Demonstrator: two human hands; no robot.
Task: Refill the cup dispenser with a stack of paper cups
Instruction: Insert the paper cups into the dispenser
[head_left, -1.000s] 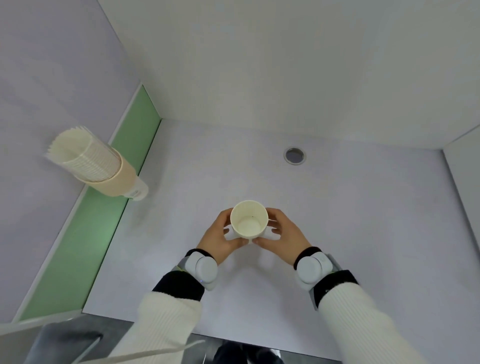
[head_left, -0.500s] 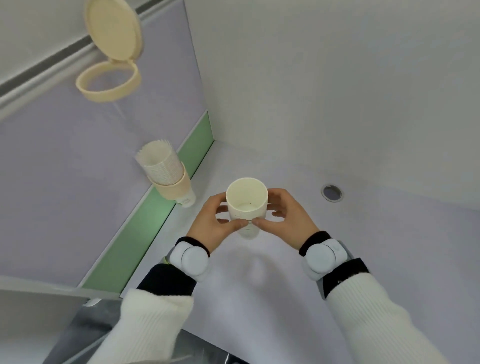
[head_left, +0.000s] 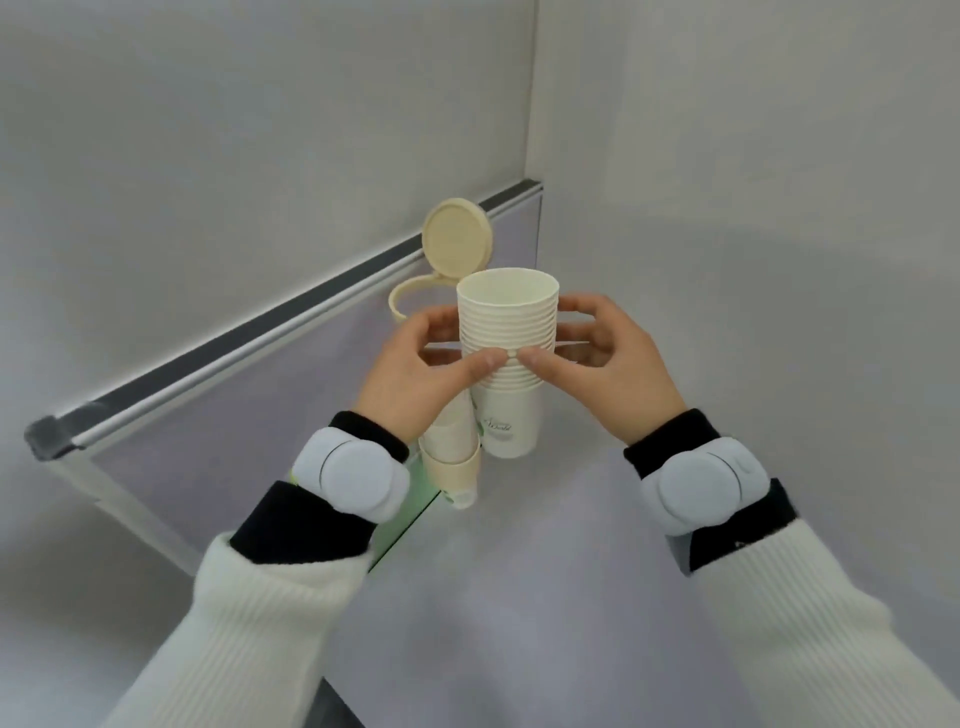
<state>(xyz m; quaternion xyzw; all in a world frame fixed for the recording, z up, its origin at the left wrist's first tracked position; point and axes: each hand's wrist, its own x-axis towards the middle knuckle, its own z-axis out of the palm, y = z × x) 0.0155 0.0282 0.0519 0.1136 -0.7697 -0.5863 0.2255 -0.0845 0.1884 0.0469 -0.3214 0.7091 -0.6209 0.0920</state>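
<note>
A stack of white paper cups (head_left: 508, 353) is held upright in mid air, mouth up, between my left hand (head_left: 431, 374) and my right hand (head_left: 602, 364); both thumbs meet on its front. Just behind the stack on the partition is the beige cup dispenser: its round lid (head_left: 457, 241) is flipped up and the top ring (head_left: 410, 296) is open. Below my left hand the dispenser's lower collar (head_left: 452, 467) shows, with cups inside it mostly hidden by my hand.
A lilac partition panel with a grey top rail (head_left: 260, 338) runs from the left to the corner. A pale desk surface (head_left: 545, 597) lies below my arms. Plain grey walls (head_left: 727, 156) rise behind. White wrist devices sit on both wrists.
Both hands have lifted the cup stack from the desk up to the level of the dispenser's open top. My view has tilted up and turned left toward the partition.
</note>
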